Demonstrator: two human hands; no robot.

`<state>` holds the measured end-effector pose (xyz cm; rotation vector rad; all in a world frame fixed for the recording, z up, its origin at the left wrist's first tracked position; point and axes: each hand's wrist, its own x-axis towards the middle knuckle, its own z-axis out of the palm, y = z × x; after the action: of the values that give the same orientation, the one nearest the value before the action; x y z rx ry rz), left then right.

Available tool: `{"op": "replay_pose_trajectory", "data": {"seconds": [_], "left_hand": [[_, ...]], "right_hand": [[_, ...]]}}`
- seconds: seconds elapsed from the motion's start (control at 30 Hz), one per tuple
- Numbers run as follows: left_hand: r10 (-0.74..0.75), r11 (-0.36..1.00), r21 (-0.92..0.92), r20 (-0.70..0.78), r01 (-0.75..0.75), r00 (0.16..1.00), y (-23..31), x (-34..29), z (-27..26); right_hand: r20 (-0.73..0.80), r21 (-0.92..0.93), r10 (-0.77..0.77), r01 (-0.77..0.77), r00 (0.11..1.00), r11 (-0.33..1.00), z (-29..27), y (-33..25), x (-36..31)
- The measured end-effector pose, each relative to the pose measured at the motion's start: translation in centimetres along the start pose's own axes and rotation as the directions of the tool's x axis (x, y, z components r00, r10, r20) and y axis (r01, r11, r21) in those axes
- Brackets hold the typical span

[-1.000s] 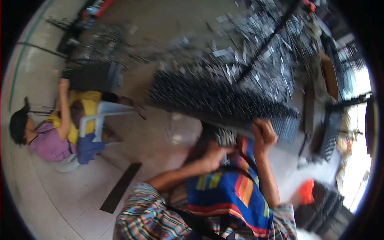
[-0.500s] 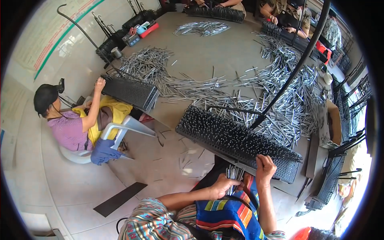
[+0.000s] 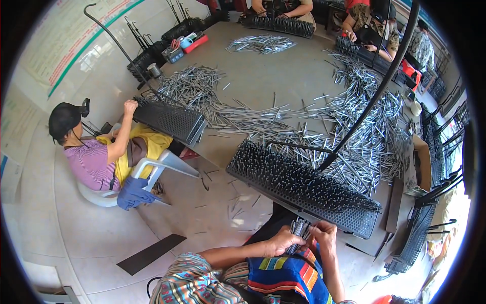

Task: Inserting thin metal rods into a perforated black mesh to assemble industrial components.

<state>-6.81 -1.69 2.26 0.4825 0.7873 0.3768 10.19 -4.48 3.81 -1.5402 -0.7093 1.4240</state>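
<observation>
My left hand [image 3: 281, 241] is closed around a bundle of thin silvery metal rods [image 3: 299, 232], held over my lap. At the bundle's right side, my right hand [image 3: 323, 235] has its fingers pinched together against the rod ends; whether it grips a single rod is too small to make out. In front of both hands, a long black perforated rack [image 3: 298, 177] rests at the table's edge, tilted toward me. Dark rods stand densely in most of its holes, while holes at its right end are bare. A bent black bar [image 3: 360, 119] rises from behind it.
Loose rods [image 3: 354, 121] lie heaped across the grey table [image 3: 263, 73]. At left, a person in purple [image 3: 93, 159] sits on a white chair with another rack [image 3: 169, 119]. Other people work at the far side. An open carton [image 3: 421, 164] stands at right.
My right hand has come down from the rack's near edge to the bundle in my left hand. My left hand stays around the rods. The view has shifted slightly.
</observation>
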Motion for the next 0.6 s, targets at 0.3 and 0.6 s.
{"op": "replay_pose_trajectory", "data": {"seconds": [0.3, 0.6], "left_hand": [[-0.04, 0.998, -0.044, -0.113, 0.035, 0.993, -1.2, -0.7, -0.9], [-0.016, 0.996, -0.092, -0.128, 0.004, 0.992, -2.2, -1.3, -1.8]], "right_hand": [[0.074, 0.233, 0.037, -0.054, 0.997, 0.971, 0.1, 0.5, -1.2], [0.012, 0.613, -0.002, -0.006, 1.0, 0.79, -0.2, 1.2, -2.2]]}}
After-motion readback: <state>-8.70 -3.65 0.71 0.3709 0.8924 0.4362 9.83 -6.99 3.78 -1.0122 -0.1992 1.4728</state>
